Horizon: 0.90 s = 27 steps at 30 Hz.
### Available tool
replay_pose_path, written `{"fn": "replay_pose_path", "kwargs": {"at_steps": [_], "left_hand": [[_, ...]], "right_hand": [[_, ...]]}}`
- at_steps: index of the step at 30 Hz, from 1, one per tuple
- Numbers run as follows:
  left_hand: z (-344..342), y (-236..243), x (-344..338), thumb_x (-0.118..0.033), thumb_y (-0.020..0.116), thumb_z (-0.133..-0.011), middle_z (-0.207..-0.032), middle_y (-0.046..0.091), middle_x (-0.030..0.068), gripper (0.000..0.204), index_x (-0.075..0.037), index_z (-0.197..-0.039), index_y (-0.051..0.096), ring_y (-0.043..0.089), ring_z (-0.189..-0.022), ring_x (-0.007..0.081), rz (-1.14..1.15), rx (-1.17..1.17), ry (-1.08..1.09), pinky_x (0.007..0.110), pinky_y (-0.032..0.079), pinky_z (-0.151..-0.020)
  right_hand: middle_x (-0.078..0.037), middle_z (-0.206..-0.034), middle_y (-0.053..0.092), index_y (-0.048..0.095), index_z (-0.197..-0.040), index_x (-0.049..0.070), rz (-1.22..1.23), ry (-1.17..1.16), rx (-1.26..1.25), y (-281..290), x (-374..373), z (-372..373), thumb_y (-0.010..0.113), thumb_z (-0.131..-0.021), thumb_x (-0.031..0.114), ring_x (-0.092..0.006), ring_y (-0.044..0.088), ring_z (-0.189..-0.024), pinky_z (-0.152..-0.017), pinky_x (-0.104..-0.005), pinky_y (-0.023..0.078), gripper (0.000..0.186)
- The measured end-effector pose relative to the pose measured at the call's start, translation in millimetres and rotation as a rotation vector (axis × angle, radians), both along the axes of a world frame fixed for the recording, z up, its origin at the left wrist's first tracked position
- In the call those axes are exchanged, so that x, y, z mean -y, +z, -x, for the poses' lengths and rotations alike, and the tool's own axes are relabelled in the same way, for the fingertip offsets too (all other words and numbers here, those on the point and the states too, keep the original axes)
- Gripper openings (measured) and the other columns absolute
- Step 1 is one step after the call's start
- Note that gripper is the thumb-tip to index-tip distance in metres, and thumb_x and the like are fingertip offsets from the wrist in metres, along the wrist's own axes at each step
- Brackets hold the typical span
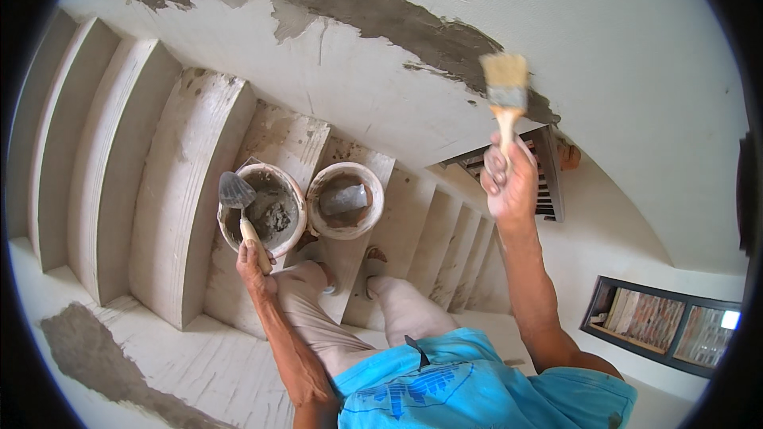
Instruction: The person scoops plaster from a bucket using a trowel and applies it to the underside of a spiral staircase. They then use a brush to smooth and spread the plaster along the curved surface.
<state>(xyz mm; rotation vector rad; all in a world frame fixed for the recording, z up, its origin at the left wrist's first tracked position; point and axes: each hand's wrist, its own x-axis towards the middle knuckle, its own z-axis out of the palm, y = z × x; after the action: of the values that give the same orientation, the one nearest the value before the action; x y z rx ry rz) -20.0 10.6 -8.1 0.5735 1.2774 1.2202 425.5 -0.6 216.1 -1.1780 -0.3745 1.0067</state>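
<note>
Right hand point(509, 183) clamps wooden-handled flat paintbrush point(506, 87) against grey cement patch point(381, 16); sweep evenly along it. Left hand point(254, 258) grips steel trowel point(238, 199) below the patch.

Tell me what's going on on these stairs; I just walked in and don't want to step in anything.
A person stands on the white steps. Their right hand raises a wooden-handled flat paintbrush to the grey mortar patch on the white wall. Their left hand holds a wooden-handled metal trowel over a round bucket of grey mortar. A second round bucket sits beside it on the step.
</note>
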Motion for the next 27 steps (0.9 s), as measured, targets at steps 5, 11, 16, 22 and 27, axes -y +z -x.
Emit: {"fn": "replay_pose_path", "kwargs": {"at_steps": [5,11,16,22,27], "left_hand": [[0,1,0,-0.029,0.068,-0.095,-0.081,0.061,0.0045,0.034,-0.002,-0.113,0.059,0.058,-0.063,0.0122,0.032,0.026,0.024,0.026,0.048,-0.052],[-2,3,-2,-0.029,0.068,-0.095,-0.082,0.061,0.0046,0.033,-0.002,-0.113,0.059,0.059,-0.063,0.0121,0.047,0.005,-0.008,0.026,0.048,-0.052],[0,2,0,-0.029,0.068,-0.095,-0.082,0.061,0.0046,0.034,-0.002,-0.114,0.059,0.059,-0.064,0.0118,0.020,0.005,0.013,0.026,0.048,-0.053],[0,5,0,-0.030,0.068,-0.095,-0.083,0.062,0.0057,0.037,-0.001,-0.115,0.057,0.059,-0.066,0.0117,0.034,0.013,0.014,0.026,0.048,-0.054],[-4,6,-2,-0.030,0.068,-0.095,-0.082,0.061,0.0056,0.036,-0.001,-0.114,0.057,0.058,-0.065,0.0121,0.041,0.019,-0.031,0.026,0.048,-0.055]], "right_hand": [[0.001,-0.069,0.047,0.054,-0.108,0.002,0.024,0.093,-0.041,-5,19,11,0.056,-0.093,0.023,-0.0032,0.038,-0.051,-0.039,-0.0193,0.031,0.026],[0.001,-0.068,0.046,0.056,-0.106,-0.001,0.036,0.270,-0.060,1,-39,19,0.057,-0.093,0.021,-0.0032,0.036,-0.049,-0.038,-0.0193,0.030,0.025],[0.003,-0.067,0.045,0.056,-0.104,-0.001,0.026,0.091,-0.167,-14,-11,-7,0.057,-0.093,0.021,-0.0026,0.035,-0.048,-0.038,-0.0189,0.029,0.025],[0.003,-0.066,0.045,0.056,-0.103,0.000,0.163,0.197,0.061,-9,10,11,0.054,-0.093,0.021,-0.0022,0.033,-0.046,-0.037,-0.0184,0.028,0.023],[0.003,-0.066,0.044,0.057,-0.103,0.001,0.148,0.225,0.045,-18,-34,5,0.055,-0.094,0.023,-0.0024,0.033,-0.047,-0.037,-0.0189,0.028,0.024]]}}
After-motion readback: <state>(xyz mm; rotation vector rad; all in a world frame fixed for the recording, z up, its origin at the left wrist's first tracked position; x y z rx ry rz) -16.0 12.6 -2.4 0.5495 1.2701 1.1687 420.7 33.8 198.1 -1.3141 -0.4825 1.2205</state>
